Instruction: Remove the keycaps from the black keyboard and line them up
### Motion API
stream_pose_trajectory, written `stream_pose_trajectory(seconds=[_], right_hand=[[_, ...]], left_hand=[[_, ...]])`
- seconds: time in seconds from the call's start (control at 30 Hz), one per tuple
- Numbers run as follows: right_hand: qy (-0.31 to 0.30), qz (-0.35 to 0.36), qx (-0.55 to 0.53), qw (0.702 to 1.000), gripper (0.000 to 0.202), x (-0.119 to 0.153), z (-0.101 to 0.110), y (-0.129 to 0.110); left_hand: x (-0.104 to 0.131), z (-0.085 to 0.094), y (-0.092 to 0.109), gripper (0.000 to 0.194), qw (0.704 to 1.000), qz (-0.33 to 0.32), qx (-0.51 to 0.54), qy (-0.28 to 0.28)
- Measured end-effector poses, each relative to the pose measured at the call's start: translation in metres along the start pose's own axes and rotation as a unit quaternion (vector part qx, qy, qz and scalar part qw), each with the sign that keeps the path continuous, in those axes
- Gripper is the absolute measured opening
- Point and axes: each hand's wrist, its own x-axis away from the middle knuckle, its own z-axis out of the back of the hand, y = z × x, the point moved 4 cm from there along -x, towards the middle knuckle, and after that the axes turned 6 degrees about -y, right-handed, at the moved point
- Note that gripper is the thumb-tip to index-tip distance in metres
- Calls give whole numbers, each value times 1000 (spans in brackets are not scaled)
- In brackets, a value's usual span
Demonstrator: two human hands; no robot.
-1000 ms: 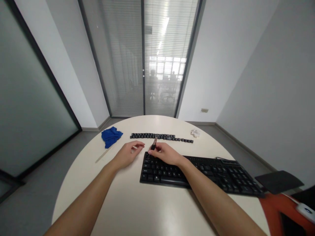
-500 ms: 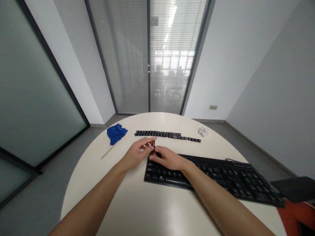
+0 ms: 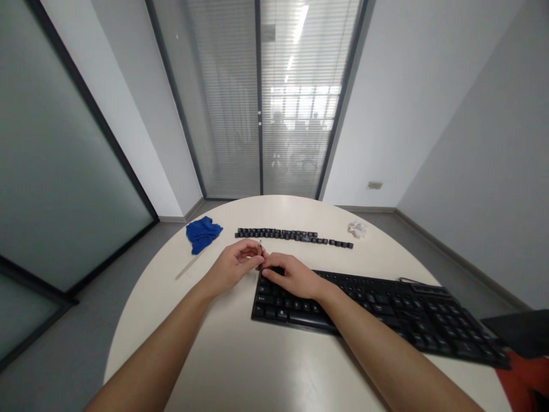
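My left hand (image 3: 234, 266) is closed, thumb and fingers pinching a small, thin, upright thing (image 3: 259, 248) whose kind I cannot make out. My right hand (image 3: 294, 276) rests over the upper left corner of the black keyboard (image 3: 311, 317). Its thumb and forefinger are drawn together against the left fingertips. Whatever lies between them is hidden. Just beyond both hands, small black keycaps (image 3: 274, 233) stand in rows on the white round table (image 3: 214, 360).
A crumpled blue cloth (image 3: 203, 233) lies at the left, with a thin pale stick (image 3: 189, 268) by it. White crumpled tissue (image 3: 357, 229) sits at the far right. A dark flat thing (image 3: 518, 332) and something red (image 3: 525, 377) are beyond the table's right edge.
My left hand has shifted slightly left with the thin thing. A black keycap visible between the fingertips before is now hidden. The right hand stays near the keyboard's corner.
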Motion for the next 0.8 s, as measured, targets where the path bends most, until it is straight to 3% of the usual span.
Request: stream_pose_trajectory(seconds=[0.33,0.8], right_hand=[[13,-43,20,999,19,-1,1,7],[8,-73,-29,997,33,-2,2,4]], left_hand=[[3,25,-7,28,998,51,25,-8],[3,15,-7,31,995,45,85,-34]])
